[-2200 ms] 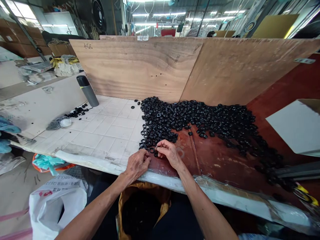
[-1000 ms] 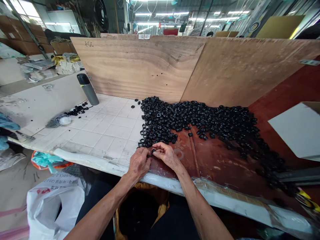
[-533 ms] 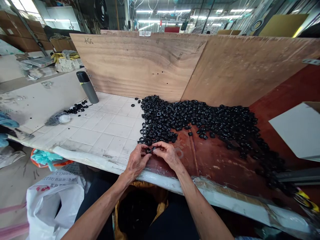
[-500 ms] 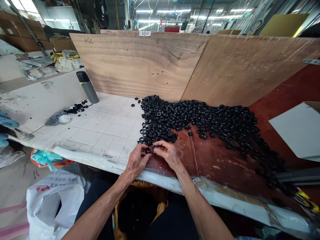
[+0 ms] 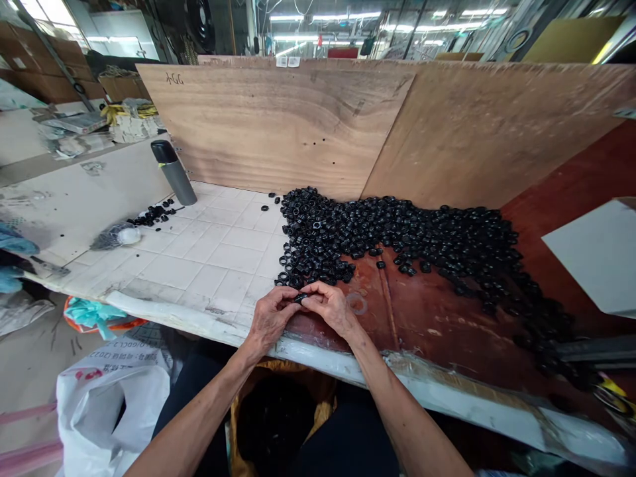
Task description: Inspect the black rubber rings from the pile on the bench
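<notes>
Fingertips together near the table's front edge, my left hand [image 5: 271, 318] pinches a small black ring-shaped part [image 5: 300, 298]. From the other side my right hand [image 5: 332, 308] grips at the same spot, its thumb and forefinger closed on black plastic. Whether this is one ring or two pressed together I cannot tell, as the fingers hide most of it. Just beyond the hands spreads a large heap of black rings [image 5: 397, 228], reaching to the right side of the table.
A grey bottle [image 5: 177, 177] stands at the back left, near loose black pieces [image 5: 153, 214] and a plastic bag [image 5: 112, 235]. A wooden board [image 5: 278, 126] walls the back. Below the edge sits an open yellow sack [image 5: 318, 397]; a white box [image 5: 596, 258] is at right.
My hands have come together. The black pieces that were apart, one at each hand's fingertips, now meet between the fingers. The view has shifted slightly.
</notes>
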`<action>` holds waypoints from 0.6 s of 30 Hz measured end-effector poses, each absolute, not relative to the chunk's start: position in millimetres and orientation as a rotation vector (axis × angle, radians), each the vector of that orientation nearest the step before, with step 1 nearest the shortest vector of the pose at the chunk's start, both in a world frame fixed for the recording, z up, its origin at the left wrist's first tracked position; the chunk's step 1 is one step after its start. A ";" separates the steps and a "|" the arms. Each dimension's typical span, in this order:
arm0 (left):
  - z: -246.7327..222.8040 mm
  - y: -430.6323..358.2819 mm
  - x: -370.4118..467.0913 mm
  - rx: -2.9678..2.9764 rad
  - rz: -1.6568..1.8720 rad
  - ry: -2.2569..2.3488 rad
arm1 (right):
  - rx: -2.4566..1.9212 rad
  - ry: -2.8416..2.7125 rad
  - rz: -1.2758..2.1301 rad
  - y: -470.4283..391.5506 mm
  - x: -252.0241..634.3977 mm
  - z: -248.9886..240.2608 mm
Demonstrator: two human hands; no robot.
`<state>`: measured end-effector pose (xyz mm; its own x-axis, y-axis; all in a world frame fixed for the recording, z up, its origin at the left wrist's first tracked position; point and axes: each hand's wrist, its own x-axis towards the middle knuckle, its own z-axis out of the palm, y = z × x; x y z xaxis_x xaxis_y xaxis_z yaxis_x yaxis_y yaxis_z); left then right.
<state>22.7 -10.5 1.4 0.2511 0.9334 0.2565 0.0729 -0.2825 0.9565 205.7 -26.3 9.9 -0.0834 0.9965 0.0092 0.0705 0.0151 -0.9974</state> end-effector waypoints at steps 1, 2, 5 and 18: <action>1.9 -10.2 22.5 1.621 1.180 0.968 | -1.203 -1.321 1.241 -26.4 205.4 9.3; 2.2 -10.0 22.4 1.639 1.191 0.968 | -1.191 -1.311 1.257 -26.4 205.3 8.6; 1.3 -9.9 22.7 1.599 1.184 0.919 | -1.161 -1.292 1.270 -26.0 205.5 6.6; -9.9 -10.2 20.9 1.583 1.190 0.914 | -1.253 -1.643 0.772 -26.1 200.0 1.9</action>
